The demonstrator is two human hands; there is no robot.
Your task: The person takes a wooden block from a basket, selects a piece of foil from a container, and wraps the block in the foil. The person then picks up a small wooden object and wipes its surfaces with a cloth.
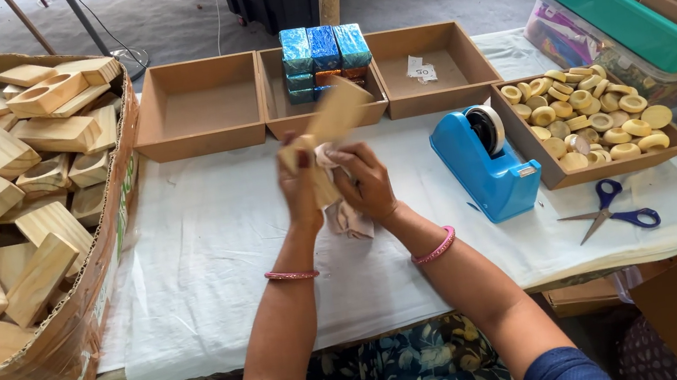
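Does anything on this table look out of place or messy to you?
Not much. The scissors lie open on the white cloth near the table's edge, and a loose paper slip sits alone in one tray. The cardboard box of wood blocks bulges. Both hands hold a wood block and a rag.

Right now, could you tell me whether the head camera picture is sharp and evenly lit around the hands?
In the head view, lighting is soft and even, with only faint shadows on the white cloth; no glare. The wooden block, held by the left hand and the right hand, is slightly motion-blurred; the tape dispenser and scissors look sharp. Edges bow slightly, wide-angle.
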